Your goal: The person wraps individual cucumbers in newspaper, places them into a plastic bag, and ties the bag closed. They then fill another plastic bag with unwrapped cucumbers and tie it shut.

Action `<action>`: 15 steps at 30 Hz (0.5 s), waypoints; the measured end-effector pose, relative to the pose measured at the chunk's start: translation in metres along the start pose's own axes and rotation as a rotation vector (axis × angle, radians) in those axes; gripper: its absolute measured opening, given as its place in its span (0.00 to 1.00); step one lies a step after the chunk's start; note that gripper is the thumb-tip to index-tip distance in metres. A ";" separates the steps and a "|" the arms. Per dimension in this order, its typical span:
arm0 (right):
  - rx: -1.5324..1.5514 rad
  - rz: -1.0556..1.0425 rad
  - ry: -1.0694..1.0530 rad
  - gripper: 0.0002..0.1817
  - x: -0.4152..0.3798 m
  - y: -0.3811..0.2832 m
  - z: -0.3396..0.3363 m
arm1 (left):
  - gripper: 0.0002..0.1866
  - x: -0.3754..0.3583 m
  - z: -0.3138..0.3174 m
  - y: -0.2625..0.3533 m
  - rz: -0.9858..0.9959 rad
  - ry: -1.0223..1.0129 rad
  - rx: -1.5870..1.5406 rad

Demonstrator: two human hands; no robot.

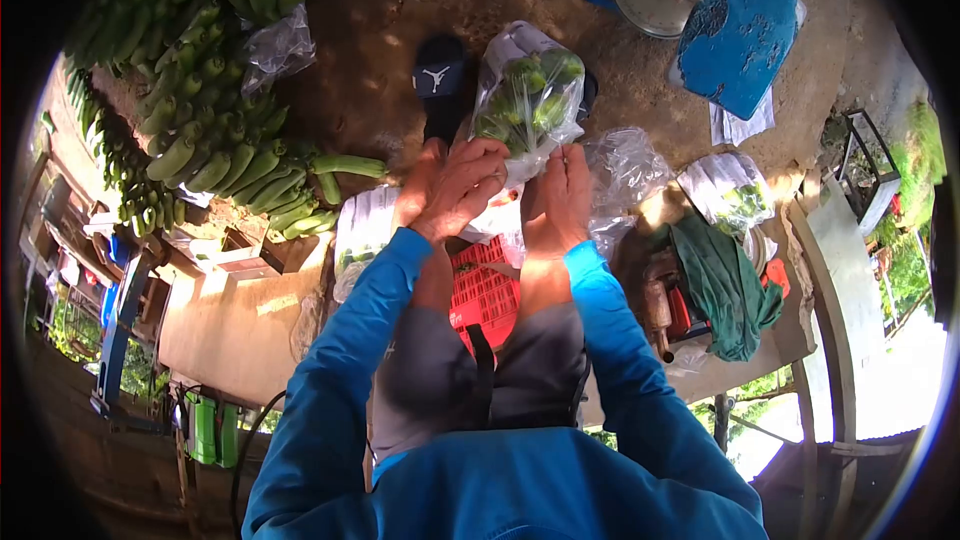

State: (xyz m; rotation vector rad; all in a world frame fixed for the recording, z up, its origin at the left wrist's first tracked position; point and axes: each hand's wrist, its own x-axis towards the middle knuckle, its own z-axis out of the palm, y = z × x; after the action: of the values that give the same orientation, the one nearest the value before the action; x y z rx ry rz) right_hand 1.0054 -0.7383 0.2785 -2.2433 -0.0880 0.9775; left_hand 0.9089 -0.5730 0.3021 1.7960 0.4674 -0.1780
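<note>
Here we are, with the clear bag (pixel 530 90) of green produce out in front of the knees, its near end between two bare hands. The left grip (pixel 468 180) has its fingers curled in, nipping the plastic on its side; the right grip (pixel 568 190) has thumb and fingers pressed together on the other edge.

How should this one handle? Fairly light, I'd judge, with a thin, slippery, crinkly skin around firm pieces that could bruise or poke through. The gathered end looks the place to hold, with a palm under the load if it sags.

Now for the trouble spots: glare and folds blur the produce, so no count from here. Some left fingertips are tucked from sight, and whether anything props the bag from below, I can't tell. It covers most of one sandal (pixel 588 95), and shins and thighs partly block the red crate (pixel 484 290).
</note>
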 end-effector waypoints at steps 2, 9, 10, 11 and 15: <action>0.628 0.522 0.107 0.10 0.003 -0.027 0.007 | 0.11 0.006 0.004 0.015 -0.392 0.024 -0.593; 1.283 1.054 -0.156 0.19 0.015 -0.053 -0.019 | 0.12 0.005 0.001 0.019 -0.903 -0.090 -1.246; 1.360 1.082 -0.189 0.20 0.022 -0.056 -0.023 | 0.12 0.004 -0.001 0.014 -0.896 -0.150 -1.204; 1.410 1.086 -0.222 0.21 0.028 -0.057 -0.025 | 0.13 0.001 0.000 0.009 -0.913 -0.115 -1.221; 1.469 1.143 -0.244 0.21 0.064 -0.034 -0.021 | 0.14 0.004 0.022 -0.036 -0.775 -0.045 -0.962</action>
State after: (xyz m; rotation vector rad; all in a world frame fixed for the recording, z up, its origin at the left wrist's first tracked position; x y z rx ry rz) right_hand 1.0717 -0.7040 0.2692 -0.6420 1.4280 1.1807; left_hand 0.9011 -0.5855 0.2622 0.6134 0.9978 -0.4366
